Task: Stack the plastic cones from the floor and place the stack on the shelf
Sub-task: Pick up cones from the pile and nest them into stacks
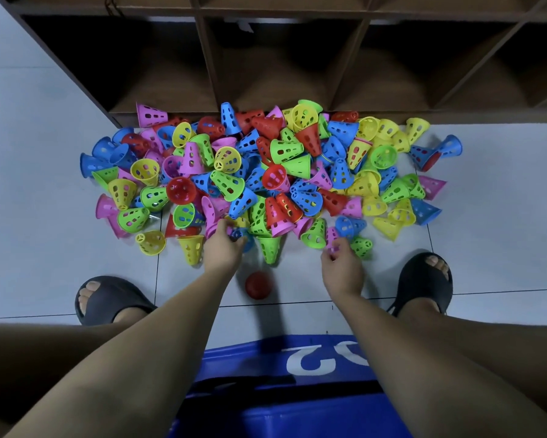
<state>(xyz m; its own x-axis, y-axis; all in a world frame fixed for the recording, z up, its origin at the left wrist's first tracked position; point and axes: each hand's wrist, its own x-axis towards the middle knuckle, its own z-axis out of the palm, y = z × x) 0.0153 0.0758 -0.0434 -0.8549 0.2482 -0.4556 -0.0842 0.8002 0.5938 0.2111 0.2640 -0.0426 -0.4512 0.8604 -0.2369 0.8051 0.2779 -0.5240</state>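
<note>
Both hands are down at the near edge of the pile of plastic cones on the floor. My left hand has its fingers curled on what looks like a blue cone. My right hand pinches a pink cone at its near end.

To nest them cleanly I'd turn both the same way and slide one squarely over the other's narrow tip, without forcing it, since the holes could catch. Taking loose cones from this near edge looks easier than digging in. The shelf stands along the pile's far side, its lower cubbies open.

On my blue shorts I read a white "2", upside down, with part of a rounded character beside it. The cones show no legible marking.
</note>
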